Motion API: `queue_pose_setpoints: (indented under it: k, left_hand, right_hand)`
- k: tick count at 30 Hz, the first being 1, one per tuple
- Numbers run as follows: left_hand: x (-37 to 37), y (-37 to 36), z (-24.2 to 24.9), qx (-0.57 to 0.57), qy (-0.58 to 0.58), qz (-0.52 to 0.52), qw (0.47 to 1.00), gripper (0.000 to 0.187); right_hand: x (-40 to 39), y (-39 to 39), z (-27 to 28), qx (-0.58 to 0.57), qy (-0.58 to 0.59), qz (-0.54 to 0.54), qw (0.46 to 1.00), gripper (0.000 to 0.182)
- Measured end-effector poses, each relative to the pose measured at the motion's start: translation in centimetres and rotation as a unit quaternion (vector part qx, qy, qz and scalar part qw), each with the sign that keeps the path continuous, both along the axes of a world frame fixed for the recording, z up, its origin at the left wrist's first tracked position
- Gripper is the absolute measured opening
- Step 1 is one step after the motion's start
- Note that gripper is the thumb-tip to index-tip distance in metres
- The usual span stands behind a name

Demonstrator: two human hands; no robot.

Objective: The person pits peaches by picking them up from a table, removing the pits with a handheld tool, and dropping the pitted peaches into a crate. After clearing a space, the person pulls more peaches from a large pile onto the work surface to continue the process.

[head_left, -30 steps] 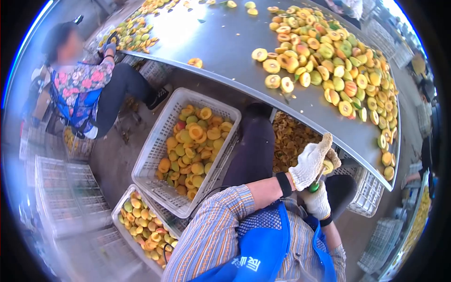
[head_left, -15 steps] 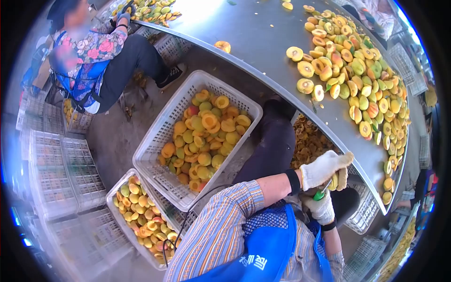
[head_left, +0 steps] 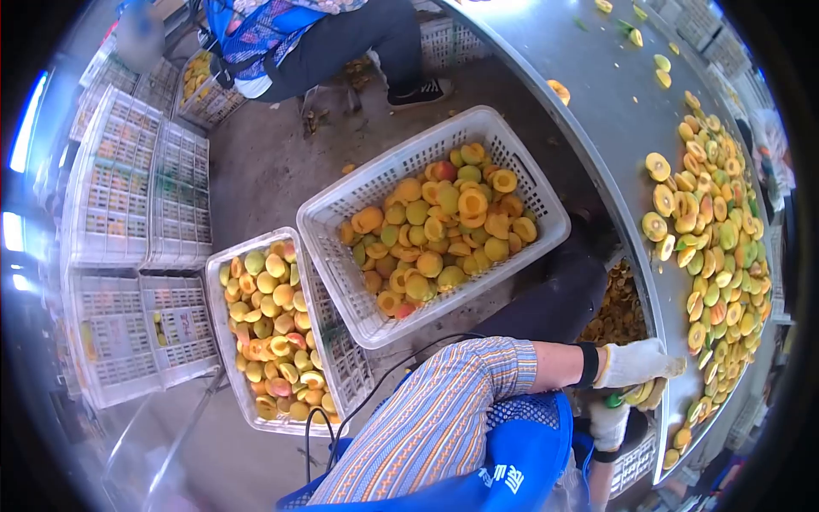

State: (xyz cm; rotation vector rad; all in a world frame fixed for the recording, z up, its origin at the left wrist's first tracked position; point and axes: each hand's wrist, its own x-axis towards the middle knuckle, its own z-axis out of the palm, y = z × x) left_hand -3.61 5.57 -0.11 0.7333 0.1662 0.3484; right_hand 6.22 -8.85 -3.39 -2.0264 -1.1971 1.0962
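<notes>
Beside the steel surface (head_left: 597, 94) edge, the gloved left hand (head_left: 636, 365) has its grip closed around a peach half (head_left: 640, 394). Just below it, the gloved right hand (head_left: 607, 424) grips a green-handled tool (head_left: 613, 399). Two white crates (head_left: 341, 213) of peach halves sit to the left on the floor.

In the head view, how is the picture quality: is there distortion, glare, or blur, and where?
Head view: strong fisheye bending, so the metal table edge curves and dark corners ring the frame; bright glare lies on the table top near its upper part; the stacked empty crates at the left look smeared; the basket of peach halves at the centre is sharp; the gloved left hand is clear.
</notes>
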Motion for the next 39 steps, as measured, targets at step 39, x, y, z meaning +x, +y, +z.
queue_pose_setpoints:
  k: [39]
  left_hand:
    - [-14.2,9.0,-4.6,0.319,0.347,0.403,0.785,0.055]
  right_hand:
    - [2.8,-0.5,-2.2,-0.104,-0.184,-0.121,0.97,0.016]
